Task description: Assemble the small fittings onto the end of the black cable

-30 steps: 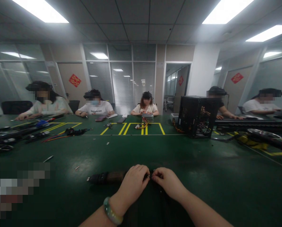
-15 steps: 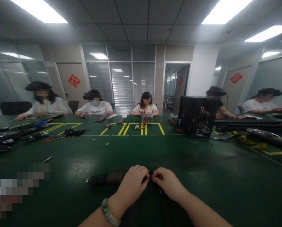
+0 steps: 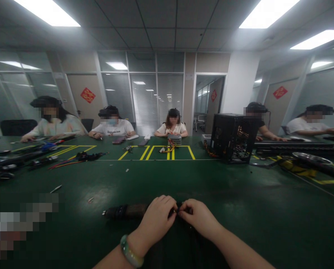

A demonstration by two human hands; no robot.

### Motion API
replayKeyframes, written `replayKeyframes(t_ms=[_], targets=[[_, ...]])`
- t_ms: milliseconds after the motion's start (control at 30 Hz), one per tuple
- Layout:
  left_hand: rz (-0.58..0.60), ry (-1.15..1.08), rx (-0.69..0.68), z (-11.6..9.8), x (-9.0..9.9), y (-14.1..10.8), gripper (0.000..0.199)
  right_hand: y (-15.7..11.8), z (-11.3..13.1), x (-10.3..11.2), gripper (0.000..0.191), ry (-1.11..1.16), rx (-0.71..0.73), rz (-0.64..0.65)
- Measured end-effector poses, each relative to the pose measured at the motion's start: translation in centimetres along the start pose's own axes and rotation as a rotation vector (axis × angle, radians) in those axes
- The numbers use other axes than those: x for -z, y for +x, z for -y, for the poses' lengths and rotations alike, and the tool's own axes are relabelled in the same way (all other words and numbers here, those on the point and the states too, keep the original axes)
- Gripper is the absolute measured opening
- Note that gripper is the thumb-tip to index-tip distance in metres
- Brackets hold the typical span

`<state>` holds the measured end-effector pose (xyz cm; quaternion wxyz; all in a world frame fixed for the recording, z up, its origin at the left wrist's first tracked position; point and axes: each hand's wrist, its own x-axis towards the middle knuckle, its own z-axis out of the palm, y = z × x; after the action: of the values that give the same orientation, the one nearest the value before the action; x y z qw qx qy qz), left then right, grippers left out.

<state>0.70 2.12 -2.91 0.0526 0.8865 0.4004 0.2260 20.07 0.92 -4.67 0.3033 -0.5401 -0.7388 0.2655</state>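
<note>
My left hand (image 3: 159, 213), with a green bangle on its wrist, is curled with thumb and fingertips together. It lies over the right end of a dark, rod-like object (image 3: 127, 212) that has a brownish middle and a small metal tip at its left end. My right hand (image 3: 197, 215) is closed in a pinch just beside it, with the fingertips of both hands almost meeting. Between them is a small dark piece, too dim and too covered to name. Below the hands, dark strap-like or tube-like shapes run toward me, barely distinct from the table.
On the green table (image 3: 144, 181) lie a thin pointed tool (image 3: 56, 188) and a small scrap (image 3: 91, 200). Farther off are a black computer case (image 3: 231, 138), a power supply (image 3: 174, 140) with wires, and bundled cables (image 3: 83, 157). Several people sit along the far side.
My right fingertips have moved slightly left, closer to my left fingertips. The rod-like object stays almost where it was. Across the table at far left, a person's arms have shifted.
</note>
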Motion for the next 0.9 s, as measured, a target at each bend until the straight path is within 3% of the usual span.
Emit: replayKeyframes(t_ms=[367, 900], targets=[[0.009, -0.023, -0.017, 0.41, -0.17, 0.05, 0.014, 0.24, 0.16, -0.17, 0.011, -0.052, -0.012, -0.022], [0.046, -0.038, 0.007, 0.75, -0.10, 0.46, 0.011, 0.85, -0.01, -0.39, 0.013, 0.048, -0.069, -0.046]])
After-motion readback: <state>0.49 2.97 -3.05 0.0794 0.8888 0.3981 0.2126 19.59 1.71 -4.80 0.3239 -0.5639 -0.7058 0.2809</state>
